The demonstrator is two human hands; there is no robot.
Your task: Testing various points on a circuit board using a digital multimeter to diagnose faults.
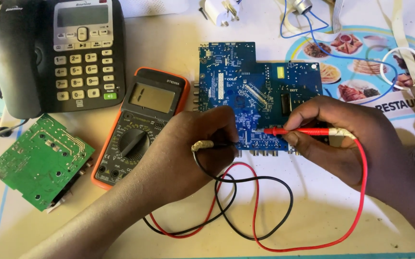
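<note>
The left hand (202, 144) pinches the black probe (210, 144) and the right hand (341, 134) pinches the red probe (298, 130), both on the blue circuit board (246, 81).

Bare table (322, 211) nearside – looped leads (246, 211) cross it, multimeter (140, 124) leftward.

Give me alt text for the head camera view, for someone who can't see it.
Two hands press multimeter probes onto a blue circuit board: the left hand holds the black probe, the right hand the red probe. An orange-cased multimeter, a green circuit board and a black desk phone lie to the left.
</note>
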